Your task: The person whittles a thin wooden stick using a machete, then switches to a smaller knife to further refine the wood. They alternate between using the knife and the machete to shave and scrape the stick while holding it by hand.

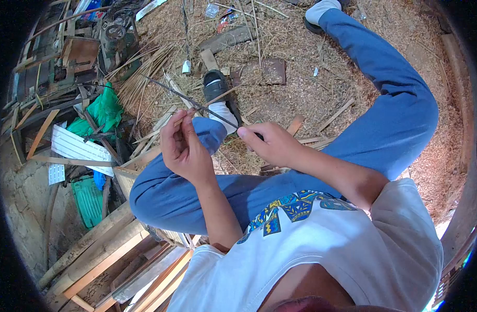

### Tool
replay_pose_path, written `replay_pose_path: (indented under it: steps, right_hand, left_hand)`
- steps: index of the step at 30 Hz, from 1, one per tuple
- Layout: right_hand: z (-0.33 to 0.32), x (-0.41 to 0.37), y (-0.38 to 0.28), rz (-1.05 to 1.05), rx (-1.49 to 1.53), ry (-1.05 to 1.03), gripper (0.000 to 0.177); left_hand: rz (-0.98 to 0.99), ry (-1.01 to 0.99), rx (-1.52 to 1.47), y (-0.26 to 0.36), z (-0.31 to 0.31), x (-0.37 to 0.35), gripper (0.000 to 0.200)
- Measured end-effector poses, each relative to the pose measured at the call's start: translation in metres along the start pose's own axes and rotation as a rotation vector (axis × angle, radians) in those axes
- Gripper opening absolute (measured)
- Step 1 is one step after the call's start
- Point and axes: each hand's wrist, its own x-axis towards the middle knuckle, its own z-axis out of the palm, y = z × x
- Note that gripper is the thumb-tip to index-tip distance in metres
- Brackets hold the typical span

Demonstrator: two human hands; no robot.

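head view: right hand [272,143] closed, pinching the near end of a thin dark stick [197,104]. just beyond, left hand [184,148] fingers pinch a pale sliver [189,115]. keeping both grips close should steady the work.

Right hand [272,144] pinching near end of thin dark strip [165,89], left hand [182,148] gripping strip's middle, blue-trousered legs [389,130] under strip, green bag [106,107] left of strip
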Motion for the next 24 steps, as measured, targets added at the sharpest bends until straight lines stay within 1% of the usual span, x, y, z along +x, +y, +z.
replay_pose_path:
  steps: [1, 4, 8, 11, 17, 20, 24]
  right_hand:
    - [0.0004, 0.0008, 0.0011, -0.001, 0.002, -0.004, 0.055]
    - [-0.0009, 0.0018, 0.0005, -0.024, -0.02, -0.015, 0.055]
    - [0.0012, 0.0001, 0.0051, -0.04, 0.026, -0.014, 0.057]
    - [0.0007, 0.001, 0.0046, -0.017, 0.077, -0.05, 0.058]
    - [-0.0024, 0.0029, 0.0059, 0.0, 0.074, -0.088, 0.059]
    - [-0.0011, 0.0017, 0.003, 0.008, 0.11, -0.063, 0.058]
    - [0.0011, 0.0029, 0.0076, -0.03, 0.063, -0.03, 0.056]
  left_hand:
    - [0.01, -0.006, -0.004, -0.0017, -0.0008, 0.0011, 0.017]
    - [-0.057, 0.02, -0.144, 0.0011, 0.0031, -0.002, 0.016]
    - [-0.067, -0.001, -0.124, 0.0012, 0.0016, -0.0056, 0.016]
    - [-0.055, 0.001, -0.166, -0.0003, 0.0033, -0.0056, 0.016]
    - [-0.085, 0.01, -0.211, -0.0013, 0.0066, -0.007, 0.014]
    - [-0.12, 0.01, -0.177, 0.0041, 0.0079, -0.0065, 0.014]
    - [-0.123, 0.003, -0.153, 0.0057, 0.008, -0.0059, 0.014]
